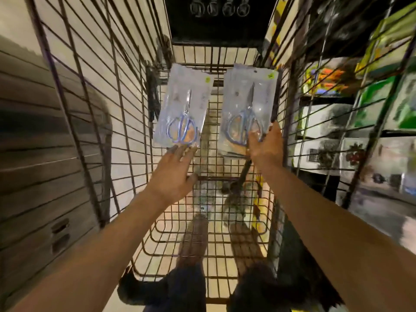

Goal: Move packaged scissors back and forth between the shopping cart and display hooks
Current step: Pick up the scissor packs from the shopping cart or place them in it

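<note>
I look down into a wire shopping cart (pixel 126 113). My left hand (pixel 174 174) holds one clear pack of blue-handled scissors (pixel 183 106) by its bottom edge, fingers under the pack, inside the basket. My right hand (pixel 265 147) grips a small stack of scissor packs (pixel 247 104) at its lower right corner, thumb on the front. Both packs stand nearly upright above the cart floor, side by side. More packaged scissors (pixel 219 6) hang on hooks against a dark board beyond the cart's far end.
Store shelves with colourful boxed goods (pixel 360 91) run along the right of the cart. A slatted wall panel (pixel 33 131) is on the left. A dark object (pixel 238 179) and a yellow item (pixel 258 210) lie low in the cart.
</note>
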Available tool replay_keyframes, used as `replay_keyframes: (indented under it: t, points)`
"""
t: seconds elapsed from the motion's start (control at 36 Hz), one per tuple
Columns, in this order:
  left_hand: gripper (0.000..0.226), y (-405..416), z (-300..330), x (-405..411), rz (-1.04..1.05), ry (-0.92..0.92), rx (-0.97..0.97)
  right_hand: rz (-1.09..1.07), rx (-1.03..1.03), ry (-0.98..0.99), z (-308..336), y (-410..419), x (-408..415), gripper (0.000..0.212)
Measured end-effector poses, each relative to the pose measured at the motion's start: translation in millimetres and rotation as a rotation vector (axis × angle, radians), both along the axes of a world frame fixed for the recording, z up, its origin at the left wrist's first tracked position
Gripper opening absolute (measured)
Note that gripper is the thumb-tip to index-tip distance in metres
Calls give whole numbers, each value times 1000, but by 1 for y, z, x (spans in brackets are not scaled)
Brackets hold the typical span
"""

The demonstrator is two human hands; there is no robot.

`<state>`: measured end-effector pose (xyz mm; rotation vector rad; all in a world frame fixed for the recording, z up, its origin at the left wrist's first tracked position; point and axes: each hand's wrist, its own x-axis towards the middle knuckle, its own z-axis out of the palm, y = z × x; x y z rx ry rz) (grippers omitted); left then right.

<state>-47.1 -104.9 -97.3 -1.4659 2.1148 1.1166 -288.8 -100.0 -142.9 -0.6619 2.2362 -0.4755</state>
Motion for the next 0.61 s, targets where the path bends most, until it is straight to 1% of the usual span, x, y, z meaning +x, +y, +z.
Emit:
replay_keyframes:
  t: [0.03, 0.08, 0.19, 0.31, 0.44, 0.61]
  points:
    - [68, -1, -1, 2, -1, 7, -1, -28, 44, -3, -5, -4, -3, 68]
    - [72, -4, -1, 4, 9, 13, 0, -41, 98, 12, -2, -11, -6, 67]
    - [68, -8, 4, 5, 20, 36, -36, -114, 110, -16, 3, -14, -10, 43]
    - [68, -12, 3, 6, 33, 58, -57, -155, 23, -5, 6, -14, -8, 45]
    - [73, -16, -1, 5, 126, 99, -55, -204, -20, -19, 10, -13, -7, 44]
    - [71, -24, -4, -1, 213, 186, 1, -224, -136, -135, 23, -15, -2, 43]
